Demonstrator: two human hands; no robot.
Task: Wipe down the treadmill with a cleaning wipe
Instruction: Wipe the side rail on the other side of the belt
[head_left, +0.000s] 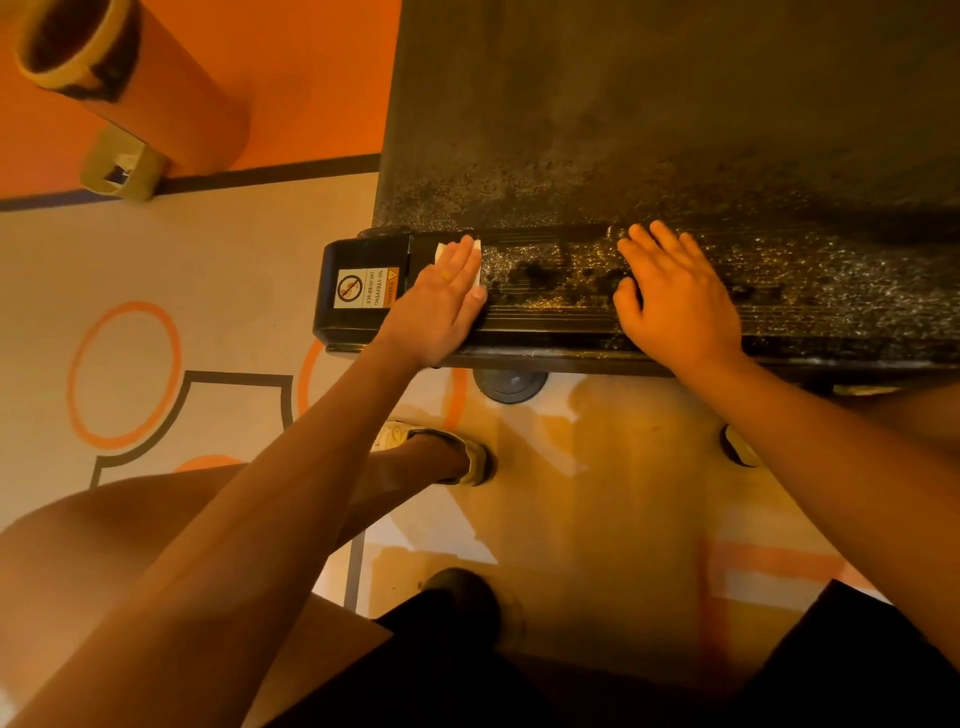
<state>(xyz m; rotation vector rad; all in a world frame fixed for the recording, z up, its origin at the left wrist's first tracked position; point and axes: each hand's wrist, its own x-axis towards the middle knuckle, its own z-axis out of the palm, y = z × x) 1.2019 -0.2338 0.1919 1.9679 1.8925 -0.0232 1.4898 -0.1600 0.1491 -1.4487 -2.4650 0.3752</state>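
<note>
The treadmill's black side rail (561, 291) runs left to right in front of me, speckled and wet-looking, with the dark belt (649, 114) beyond it. My left hand (447, 301) lies flat with straight fingers on a white cleaning wipe (475, 267) at the rail's left end. Only the wipe's edges show around my fingers. My right hand (675, 296) rests flat on the rail further right, fingers spread, holding nothing. A black end cap (358, 291) with a warning sticker sits just left of the wipe.
An orange cylindrical bin (130, 78) stands at the far left on the orange floor, a small tan box (122, 166) beside it. My shoe (441, 452) and knees are below the rail on patterned flooring. A round treadmill foot (511, 384) sits under the rail.
</note>
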